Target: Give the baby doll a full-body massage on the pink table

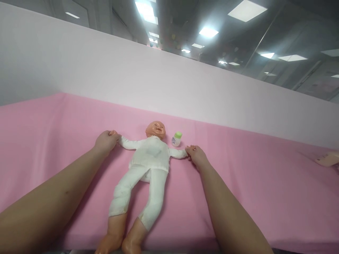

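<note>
A baby doll (152,155) with a white cloth body lies on its back on a pink sheet (254,190). Its head points away from me and its bare feet toward me. Both of the doll's arms are stretched out sideways. My left hand (106,143) is closed around the doll's hand on the left side. On the other side, my right hand (197,156) grips the doll's other hand between thumb and fingers. A small bottle (176,139) with a green cap stands beside the doll's head, close to my right hand but apart from it.
Behind the sheet rises a white wall panel (159,81), with dark glass above it reflecting ceiling lights. A pale beige object (327,159) lies at the far right edge. The sheet's near edge runs along the bottom, by the doll's feet.
</note>
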{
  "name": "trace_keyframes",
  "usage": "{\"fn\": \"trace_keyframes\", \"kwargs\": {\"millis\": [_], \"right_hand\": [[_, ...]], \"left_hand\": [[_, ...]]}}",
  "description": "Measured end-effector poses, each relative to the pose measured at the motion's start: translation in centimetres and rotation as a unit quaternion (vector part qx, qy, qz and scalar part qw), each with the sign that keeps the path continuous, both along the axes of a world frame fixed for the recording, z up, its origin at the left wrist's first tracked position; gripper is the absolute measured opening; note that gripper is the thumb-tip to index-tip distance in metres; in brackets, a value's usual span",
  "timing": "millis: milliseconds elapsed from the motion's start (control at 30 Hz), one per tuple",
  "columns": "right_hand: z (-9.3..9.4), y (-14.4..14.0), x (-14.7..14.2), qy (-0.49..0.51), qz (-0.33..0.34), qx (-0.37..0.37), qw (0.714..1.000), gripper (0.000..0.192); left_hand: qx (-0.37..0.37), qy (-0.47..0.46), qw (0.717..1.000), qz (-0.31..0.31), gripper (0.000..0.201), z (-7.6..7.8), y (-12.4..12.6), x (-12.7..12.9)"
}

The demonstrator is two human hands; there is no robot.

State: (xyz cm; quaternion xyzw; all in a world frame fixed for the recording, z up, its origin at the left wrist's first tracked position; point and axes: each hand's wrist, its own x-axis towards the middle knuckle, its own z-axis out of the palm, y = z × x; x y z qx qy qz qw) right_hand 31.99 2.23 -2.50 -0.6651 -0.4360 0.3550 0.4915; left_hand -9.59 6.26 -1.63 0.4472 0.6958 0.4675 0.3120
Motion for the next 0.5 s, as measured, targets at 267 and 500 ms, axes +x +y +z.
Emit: {"fn": "trace_keyframes", "kwargs": {"millis": [267, 500], "right_hand": [[0.5, -0.5, -0.8, 0.014, 0.017, 0.042, 0.999, 0.052], [2.8, -3.1, -5.3, -0.056, 0.12, 0.158, 0.979, 0.05]], "left_hand": [[0.017, -0.15, 0.984, -0.096, 0.024, 0.9, -0.7, 0.9], [0.108, -0.045, 0.966, -0.229, 0.025, 2.6, -3.7, 3.5]]}}
